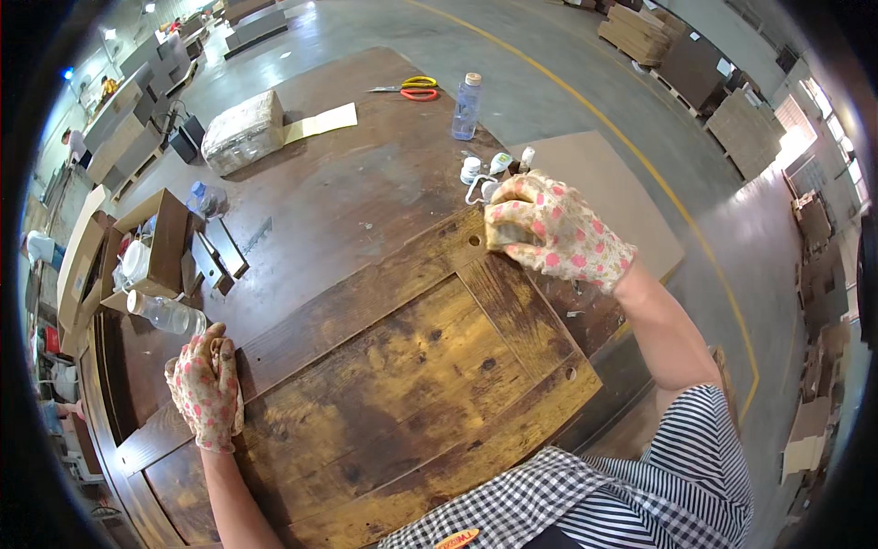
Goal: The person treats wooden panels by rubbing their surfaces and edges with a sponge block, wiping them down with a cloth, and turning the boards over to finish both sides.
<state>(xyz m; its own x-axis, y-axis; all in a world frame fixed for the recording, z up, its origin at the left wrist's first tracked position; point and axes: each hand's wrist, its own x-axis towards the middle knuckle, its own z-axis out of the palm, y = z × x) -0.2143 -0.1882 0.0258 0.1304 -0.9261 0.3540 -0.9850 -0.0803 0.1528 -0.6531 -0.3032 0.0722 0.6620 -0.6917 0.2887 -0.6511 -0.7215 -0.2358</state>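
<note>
A brown wooden panel point(393, 366), framed and mottled with yellow, lies slanting in front of me on a large dark table. My left hand point(203, 389), in a floral glove, is closed over its far long edge, with stained fingertips bent together. At the panel's far right corner, beside a round hole, is my right hand point(553, 229) in a matching glove. Its fingers are curled and closed; a brownish patch shows between thumb and fingers, but what it is I cannot make out. Just beyond that hand stand several small white-capped bottles point(471, 171), with a white loop beside them.
A clear bottle point(169, 313) lies by my left hand, near an open cardboard box point(146, 247) of supplies and dark metal strips point(218, 256). Farther back are a wrapped block point(243, 134), yellow paper point(320, 123), scissors point(412, 89) and an upright blue bottle point(466, 108).
</note>
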